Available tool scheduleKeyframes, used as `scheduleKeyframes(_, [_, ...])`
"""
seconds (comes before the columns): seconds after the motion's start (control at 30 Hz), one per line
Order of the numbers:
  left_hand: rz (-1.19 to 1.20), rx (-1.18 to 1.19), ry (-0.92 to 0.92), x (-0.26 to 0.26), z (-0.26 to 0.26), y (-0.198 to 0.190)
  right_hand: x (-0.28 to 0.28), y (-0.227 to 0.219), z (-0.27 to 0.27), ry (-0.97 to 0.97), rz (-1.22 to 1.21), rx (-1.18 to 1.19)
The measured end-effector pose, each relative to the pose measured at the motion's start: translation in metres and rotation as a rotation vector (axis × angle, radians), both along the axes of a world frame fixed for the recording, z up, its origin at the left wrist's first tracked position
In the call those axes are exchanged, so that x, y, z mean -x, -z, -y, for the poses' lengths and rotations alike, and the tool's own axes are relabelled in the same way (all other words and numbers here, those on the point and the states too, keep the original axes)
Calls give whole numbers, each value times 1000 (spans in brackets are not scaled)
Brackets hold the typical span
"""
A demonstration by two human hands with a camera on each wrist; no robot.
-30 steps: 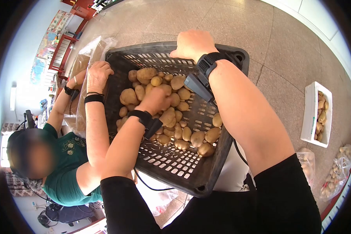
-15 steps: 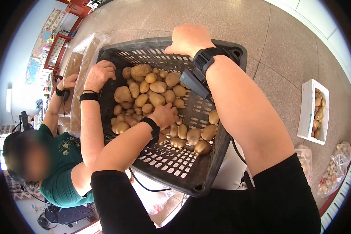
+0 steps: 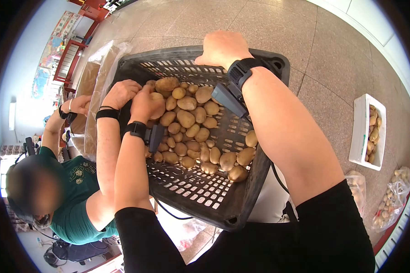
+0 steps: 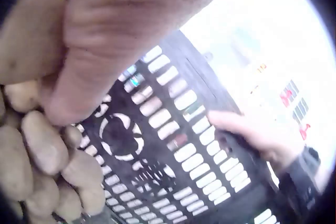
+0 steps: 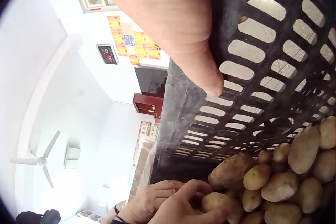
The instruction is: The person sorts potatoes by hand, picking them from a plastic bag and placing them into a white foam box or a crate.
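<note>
A black slatted crate (image 3: 232, 204) stands tilted in front of me, with many potatoes (image 3: 187, 119) heaped toward its left side. At that heap's far left end, my left hand (image 3: 146, 105) grips a large potato (image 4: 31, 32), its thumb against the side. In the right wrist view, those fingers curl round the potato. My right hand (image 3: 225, 49) grips the far rim of the crate, its thumb down the inner wall and its other fingers hidden outside. Right beside my left hand, another person's hand (image 3: 121, 93) rests at the crate's left edge.
Left of the crate stands a plastic-lined cardboard box (image 3: 87, 86), where the person in green (image 3: 79, 195) has the other hand. On the floor to the right are a white bin of potatoes (image 3: 356, 132) and clear bags of potatoes (image 3: 389, 202). A black cable (image 3: 168, 214) hangs by the crate.
My left hand has moved from the middle of the heap, then its near side, to its far left end and taken hold of a potato. My right hand stays on the rim.
</note>
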State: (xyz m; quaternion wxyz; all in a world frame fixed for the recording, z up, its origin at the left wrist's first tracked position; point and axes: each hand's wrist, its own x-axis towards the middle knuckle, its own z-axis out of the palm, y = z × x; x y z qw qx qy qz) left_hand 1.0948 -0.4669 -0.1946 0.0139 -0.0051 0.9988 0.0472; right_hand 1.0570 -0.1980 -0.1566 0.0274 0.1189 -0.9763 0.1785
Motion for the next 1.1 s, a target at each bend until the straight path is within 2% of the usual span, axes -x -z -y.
scheduleKeyframes(0.03, [0,-2,-2,3,14,6,1,0,1,-2,0,-2])
scheduleKeyframes(0.1, [-265,-34,-106,13,36,26,2,-1,1,3,47,0])
scheduleKeyframes(0.13, [-263,-38,-105,18,41,30,2,-1,1,4,48,-4])
scheduleKeyframes(0.2, [-425,-25,5,19,34,19,2,0,2,7,40,-18])
scheduleKeyframes(0.27, [-447,-17,-3,17,29,20,1,-2,2,16,70,-30])
scheduleKeyframes(0.33, [-701,359,193,16,32,24,-2,-6,3,21,104,-40])
scheduleKeyframes(0.37, [-697,359,188,12,29,21,-2,-7,3,24,119,-40])
scheduleKeyframes(0.43, [-487,179,233,6,8,9,0,-3,4,28,135,-35])
scheduleKeyframes(0.47, [-485,181,235,4,-5,6,2,2,4,27,77,-18])
scheduleKeyframes(0.6, [-148,-146,589,-18,-70,13,4,6,1,13,9,4])
scheduleKeyframes(0.67, [337,-144,563,-38,-92,45,3,5,2,9,14,4])
scheduleKeyframes(0.73, [639,-152,839,-62,-91,83,2,3,1,10,17,1])
scheduleKeyframes(0.8, [807,-43,953,-86,-87,113,0,0,0,19,32,-14])
scheduleKeyframes(0.93, [835,111,985,-94,-84,106,1,3,1,25,34,8])
scheduleKeyframes(1.0, [838,194,777,-95,-87,99,2,2,1,14,47,-13])
scheduleKeyframes(1.1, [854,215,822,-93,-92,95,2,2,1,18,18,-23])
